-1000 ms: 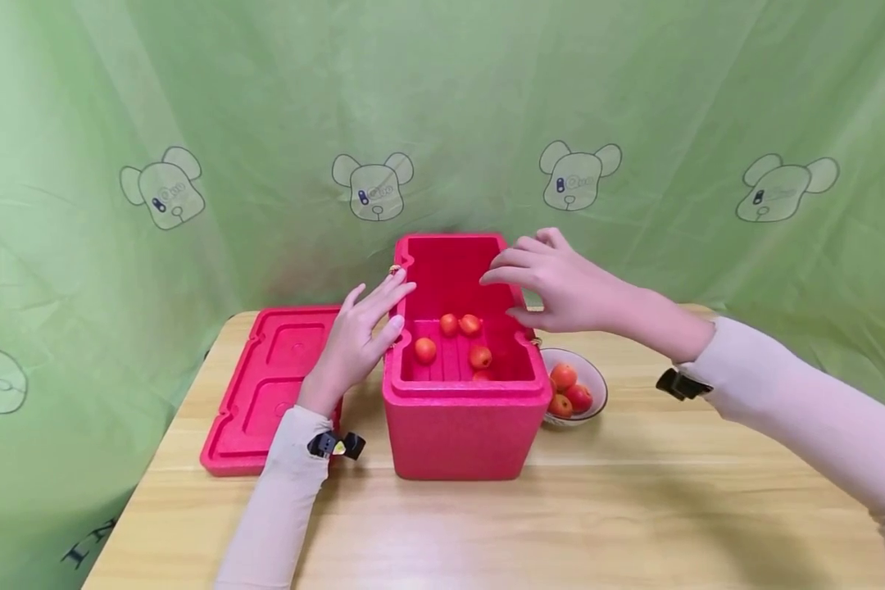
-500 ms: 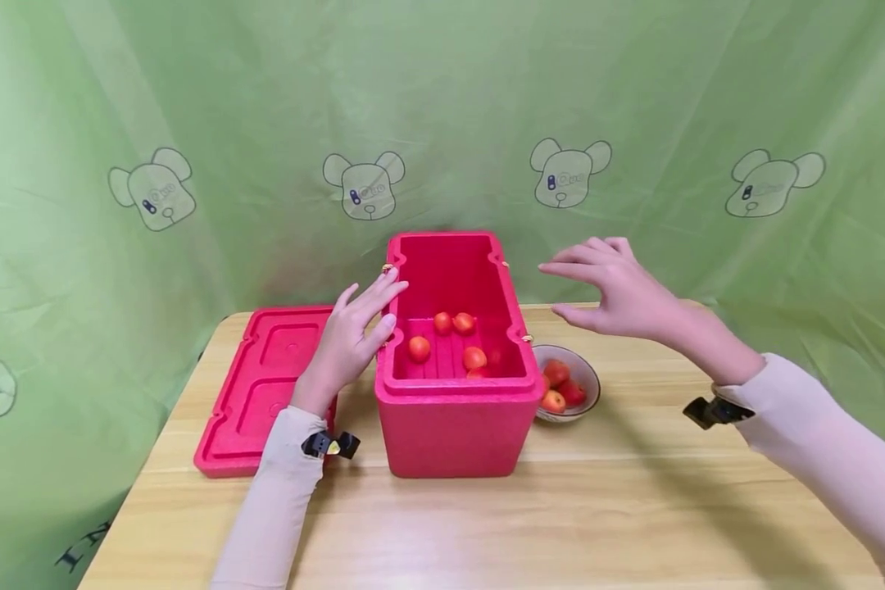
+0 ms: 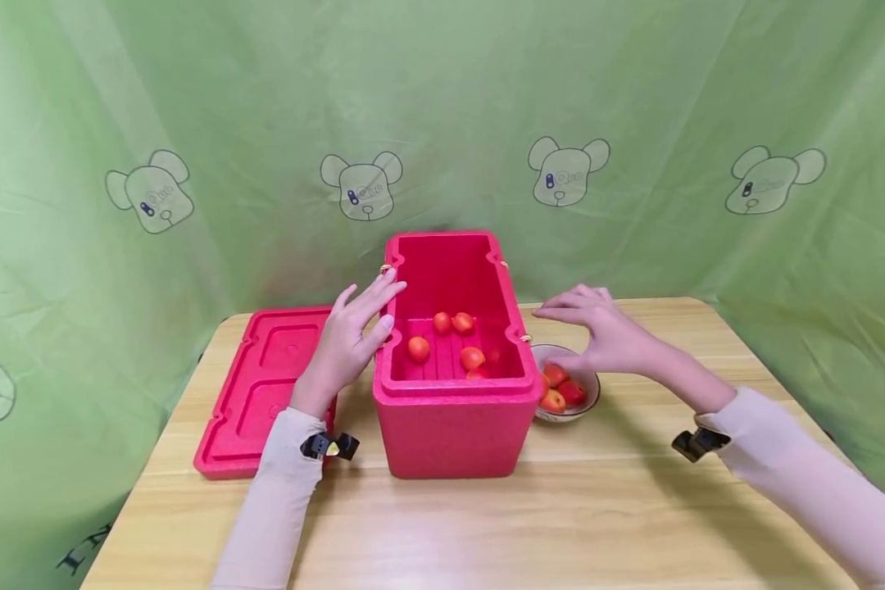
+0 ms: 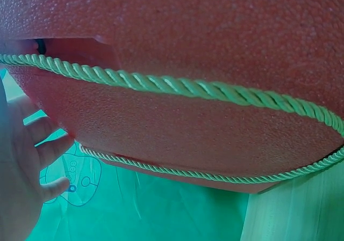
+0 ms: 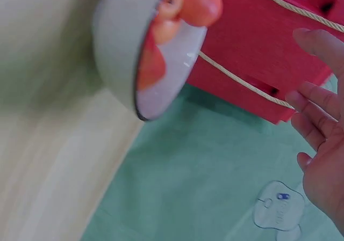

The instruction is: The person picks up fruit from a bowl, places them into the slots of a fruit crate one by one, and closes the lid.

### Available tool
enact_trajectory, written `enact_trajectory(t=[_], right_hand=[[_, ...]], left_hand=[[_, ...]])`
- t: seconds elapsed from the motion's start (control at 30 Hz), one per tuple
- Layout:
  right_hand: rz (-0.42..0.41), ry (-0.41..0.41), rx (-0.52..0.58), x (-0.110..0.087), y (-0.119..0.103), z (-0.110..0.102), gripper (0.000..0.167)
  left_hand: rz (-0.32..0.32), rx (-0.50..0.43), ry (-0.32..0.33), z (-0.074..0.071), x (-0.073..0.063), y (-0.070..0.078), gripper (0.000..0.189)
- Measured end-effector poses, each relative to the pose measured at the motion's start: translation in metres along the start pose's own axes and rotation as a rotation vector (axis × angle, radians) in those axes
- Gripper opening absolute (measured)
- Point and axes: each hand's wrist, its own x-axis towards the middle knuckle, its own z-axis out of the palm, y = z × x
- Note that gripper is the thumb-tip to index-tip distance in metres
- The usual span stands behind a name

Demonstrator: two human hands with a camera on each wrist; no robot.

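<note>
A deep red foam box stands uncovered at the middle of the table, with several small orange-red fruits on its ribbed floor. My left hand rests on the box's left rim, fingers spread and fairly straight. To the right of the box is a white bowl with a dark rim, holding several more of the fruits. My right hand hovers over the bowl's far side, thumb and fingers apart, with nothing between them. In the right wrist view, the bowl and the right hand appear apart.
The red lid lies flat on the wooden table, left of the box. Twisted rope handles run along the box's side. A green curtain with bear-head prints hangs behind the table.
My right hand has moved right, away from above the box, then down over the bowl. My left hand stays on the rim. The fruits in the box lie as before.
</note>
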Motion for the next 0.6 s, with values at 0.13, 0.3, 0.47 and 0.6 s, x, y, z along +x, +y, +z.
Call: enact_trajectory(t=[0.13,0.3,0.47,0.6], right_hand=[[0.006,-0.045,0.008,-0.005,0.004,0.016,0.067],[0.028,-0.075,0.022,-0.012,0.007,0.029,0.065],[0.032,-0.108,0.034,-0.017,0.008,0.035,0.06],[0.024,-0.142,0.035,-0.018,0.008,0.039,0.057]], left_hand=[[-0.003,0.006,-0.001,0.0,0.0,-0.002,0.057],[-0.007,0.004,-0.002,0.002,0.0,-0.005,0.057],[-0.007,0.002,-0.006,0.003,-0.001,-0.004,0.057],[-0.005,0.005,0.006,0.002,0.0,-0.002,0.057]])
